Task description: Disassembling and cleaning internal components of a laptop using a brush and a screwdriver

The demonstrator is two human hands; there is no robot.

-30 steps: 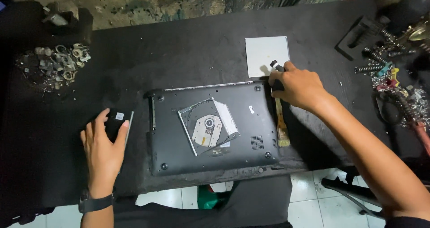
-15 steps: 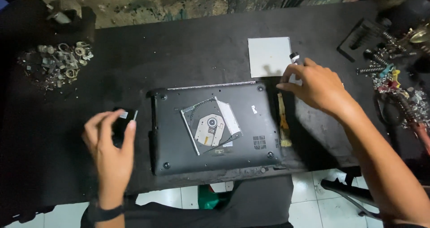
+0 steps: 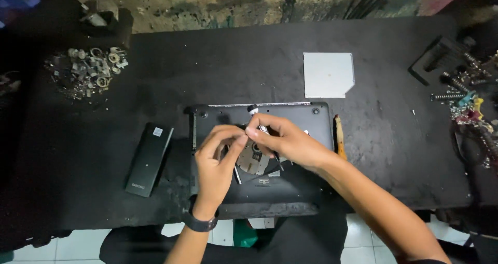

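Laptop (image 3: 311, 119) upside down at table centre, base up, optical drive (image 3: 254, 160) exposed in the middle, partly hidden under both hands.

Changes since half a second ago: left hand (image 3: 218, 163) off the black flat pack (image 3: 149, 158), now over the drive. Pack lying alone at 9 o'clock of laptop, long axis slightly tilted, label end toward 12. Right hand (image 3: 285, 142) gone from laptop's 3 o'clock edge, now over the centre, meeting the left. Screwdriver (image 3: 258, 117) come along with it; small white tip end showing near laptop's 12 o'clock edge.

Left hand: reaching in from 6 o'clock, wrist with dark watch (image 3: 199, 223) at table's near edge, fingers curled, thumb and forefinger nearly pinched. Whether anything is caught between them: cannot tell.

Right hand: forearm coming in from 4 o'clock, fingers closed round the screwdriver shaft, thumb tip touching left fingertips above the drive.

Outward: orange-handled tool (image 3: 339, 136) lying just beside laptop's 3 o'clock edge. Grey square plate (image 3: 328, 74), one corner cut, at 1 o'clock, apart from laptop. Heap of small metal parts (image 3: 91, 72) at 10 o'clock, well apart. Bits and screws (image 3: 461, 95) at table's 3 o'clock edge. Black table (image 3: 233, 61) scuffed and dusty.
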